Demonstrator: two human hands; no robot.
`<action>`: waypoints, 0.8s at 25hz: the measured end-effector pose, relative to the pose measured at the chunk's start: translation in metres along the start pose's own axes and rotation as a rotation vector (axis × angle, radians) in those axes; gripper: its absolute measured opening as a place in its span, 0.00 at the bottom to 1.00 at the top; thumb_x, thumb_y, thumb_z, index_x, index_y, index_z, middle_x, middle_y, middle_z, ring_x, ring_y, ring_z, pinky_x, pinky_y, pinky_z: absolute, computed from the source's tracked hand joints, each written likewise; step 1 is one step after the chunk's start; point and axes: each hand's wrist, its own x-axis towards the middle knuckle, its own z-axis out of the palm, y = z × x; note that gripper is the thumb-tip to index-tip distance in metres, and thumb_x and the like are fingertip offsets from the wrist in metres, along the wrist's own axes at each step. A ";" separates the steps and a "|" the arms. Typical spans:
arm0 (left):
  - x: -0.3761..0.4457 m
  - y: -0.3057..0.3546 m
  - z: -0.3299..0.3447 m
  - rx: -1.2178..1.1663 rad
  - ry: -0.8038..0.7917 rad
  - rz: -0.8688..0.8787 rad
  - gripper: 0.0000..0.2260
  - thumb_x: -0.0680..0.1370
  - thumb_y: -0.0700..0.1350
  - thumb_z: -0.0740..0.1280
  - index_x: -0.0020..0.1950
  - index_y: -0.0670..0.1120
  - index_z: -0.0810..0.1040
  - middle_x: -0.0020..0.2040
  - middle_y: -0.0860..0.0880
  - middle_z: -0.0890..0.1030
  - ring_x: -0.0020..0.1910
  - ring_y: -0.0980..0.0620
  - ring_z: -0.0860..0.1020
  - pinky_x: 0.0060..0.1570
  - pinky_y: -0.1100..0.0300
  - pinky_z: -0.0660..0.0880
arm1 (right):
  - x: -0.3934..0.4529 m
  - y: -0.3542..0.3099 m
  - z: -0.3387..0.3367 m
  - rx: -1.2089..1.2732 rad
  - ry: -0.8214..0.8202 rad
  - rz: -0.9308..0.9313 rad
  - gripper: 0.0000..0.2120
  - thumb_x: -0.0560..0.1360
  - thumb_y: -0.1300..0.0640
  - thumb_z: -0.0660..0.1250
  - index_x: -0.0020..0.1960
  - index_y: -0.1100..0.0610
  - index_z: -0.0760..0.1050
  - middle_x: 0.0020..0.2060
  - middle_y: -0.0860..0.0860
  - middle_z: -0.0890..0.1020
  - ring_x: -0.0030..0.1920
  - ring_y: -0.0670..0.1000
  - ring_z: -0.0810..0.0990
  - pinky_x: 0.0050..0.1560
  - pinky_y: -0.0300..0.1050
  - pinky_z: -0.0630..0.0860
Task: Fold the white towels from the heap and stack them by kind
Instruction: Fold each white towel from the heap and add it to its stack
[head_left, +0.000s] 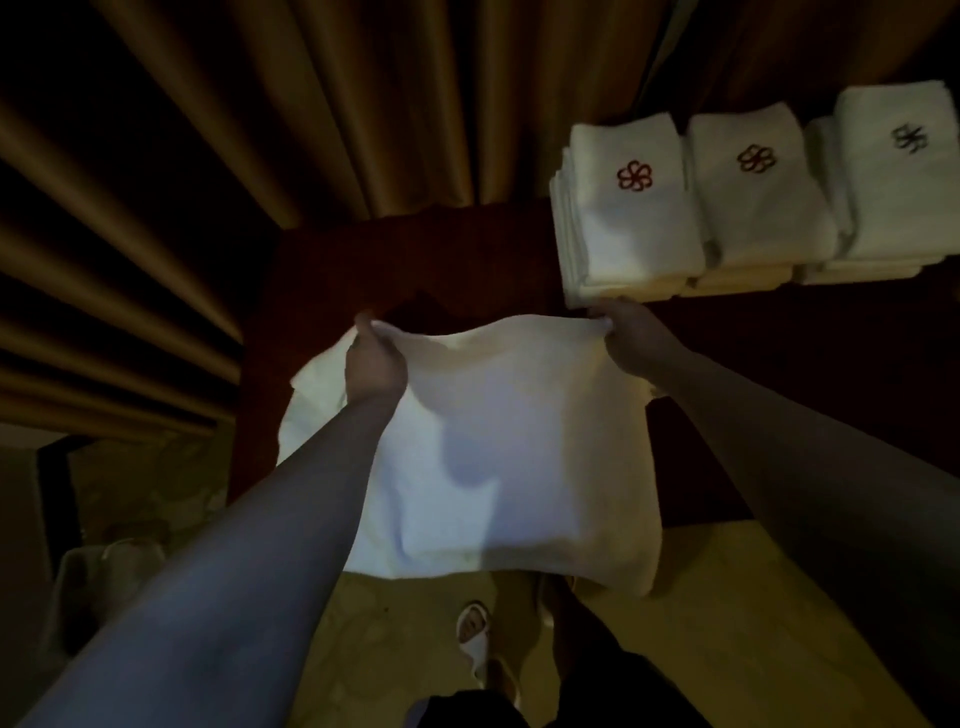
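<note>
Your left hand (375, 364) and right hand (631, 338) each pinch a far corner of the towel (498, 447) above the desk (322, 270); three stacks (634, 218) beside.

Three towel stacks (753, 202) sit right, behind the held towel (493, 441), seemingly on a table (322, 280).

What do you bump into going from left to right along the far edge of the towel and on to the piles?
Left hand pinching one corner → white towel → right hand pinching the other corner → stack with a red flower logo → second red-logo stack → stack with a dark logo.
</note>
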 end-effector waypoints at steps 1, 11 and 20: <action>-0.003 0.000 0.019 0.066 -0.112 0.065 0.24 0.81 0.40 0.57 0.77 0.47 0.58 0.66 0.38 0.72 0.62 0.37 0.73 0.56 0.47 0.72 | 0.004 0.005 0.003 0.059 -0.051 -0.011 0.26 0.75 0.72 0.55 0.70 0.55 0.69 0.65 0.57 0.71 0.67 0.57 0.69 0.63 0.47 0.67; -0.092 0.034 0.152 0.578 -0.668 0.651 0.25 0.82 0.47 0.58 0.78 0.50 0.56 0.79 0.43 0.52 0.77 0.42 0.52 0.69 0.44 0.62 | -0.018 0.097 0.038 0.256 0.170 0.390 0.30 0.73 0.59 0.70 0.71 0.63 0.64 0.68 0.62 0.68 0.68 0.62 0.66 0.65 0.55 0.67; -0.095 0.039 0.172 0.613 -0.618 0.623 0.24 0.80 0.49 0.61 0.75 0.51 0.58 0.78 0.44 0.55 0.76 0.41 0.53 0.64 0.42 0.67 | -0.028 0.130 0.063 0.353 0.005 0.785 0.19 0.78 0.49 0.64 0.61 0.63 0.75 0.58 0.59 0.79 0.58 0.59 0.78 0.54 0.48 0.74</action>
